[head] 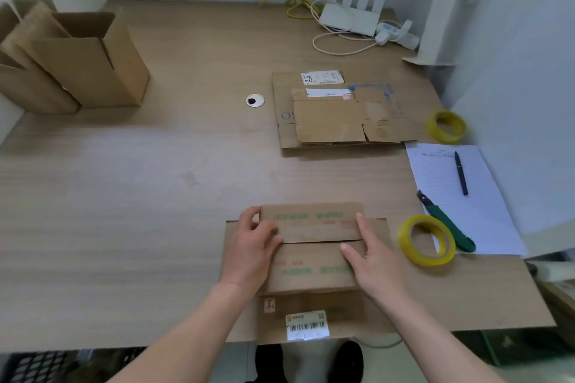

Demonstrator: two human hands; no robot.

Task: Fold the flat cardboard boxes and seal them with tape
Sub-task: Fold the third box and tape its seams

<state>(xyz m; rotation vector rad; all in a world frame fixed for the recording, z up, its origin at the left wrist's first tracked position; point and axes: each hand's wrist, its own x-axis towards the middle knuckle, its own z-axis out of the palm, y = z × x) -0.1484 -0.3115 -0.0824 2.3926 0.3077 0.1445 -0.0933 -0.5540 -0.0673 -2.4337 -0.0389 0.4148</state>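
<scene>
Reached forward from the bottom edge with both forearms bare, angled inward toward the box point(314, 255) at the near edge of the table point(155, 196).

Left hand point(253, 250) laid on the left end of the box, palm down, fingers bent over the left edge of the far flap and thumb lying across the seam. Gripped the flap edge, as far as could be seen.

Right hand point(371, 258) set flat on the right part of the box, fingers straight and a little spread, pressing both top flaps down. Index finger pointed along the seam, toward the left hand. Nothing held in it.

Hands kept apart, one at each end of the seam, with bare cardboard between them. Flaps met in the middle, no tape visible over the seam. Green and red print on both flaps, too blurred to read. Barcode label point(306, 325) on the near side of the box.

Yellow tape roll point(427, 241) stood just right of the box, touching the green knife point(448, 222). Behind these, paper point(485, 211) with a pen point(461, 172). Second tape roll point(445, 126) farther back, beside the stack of flat boxes point(336, 115). Open folded boxes point(77, 62) stood at the far left.
</scene>
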